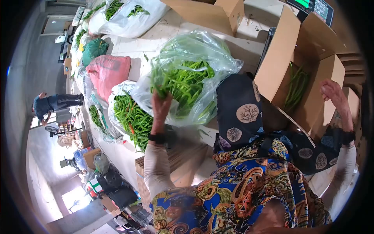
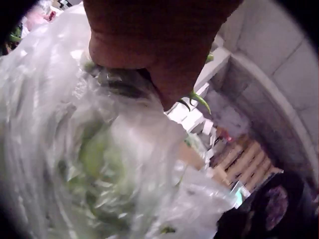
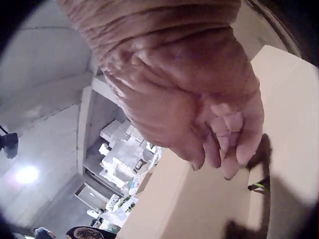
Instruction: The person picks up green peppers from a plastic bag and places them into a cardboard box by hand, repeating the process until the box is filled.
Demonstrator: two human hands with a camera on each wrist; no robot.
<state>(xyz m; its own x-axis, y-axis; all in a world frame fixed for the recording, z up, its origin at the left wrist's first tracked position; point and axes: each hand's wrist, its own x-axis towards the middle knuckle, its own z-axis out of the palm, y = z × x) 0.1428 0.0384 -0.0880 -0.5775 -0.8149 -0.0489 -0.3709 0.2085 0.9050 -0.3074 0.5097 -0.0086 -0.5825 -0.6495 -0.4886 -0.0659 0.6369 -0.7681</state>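
Long green chili peppers (image 1: 187,80) fill a clear plastic bag (image 1: 202,43) that stands open on the floor or work surface. My left hand (image 1: 160,107) is at the bag's near left edge and grips several peppers; pepper tips (image 2: 200,102) stick out past the fingers in the left wrist view. The bag's film (image 2: 45,124) hangs close below that hand. Over the side of an open cardboard box (image 1: 278,50), my right hand (image 1: 334,93) hangs with loosely curled fingers and nothing in them. A small bunch of green peppers (image 1: 297,84) lies inside the box.
A white sack of green peppers (image 1: 132,117) stands left of the bag, with a red sack (image 1: 111,76) behind it. Flattened cardboard (image 1: 171,167) is stacked near my left elbow. Another carton (image 1: 218,15) and a scale (image 1: 315,7) sit at the far side. A person (image 1: 54,103) stands far left.
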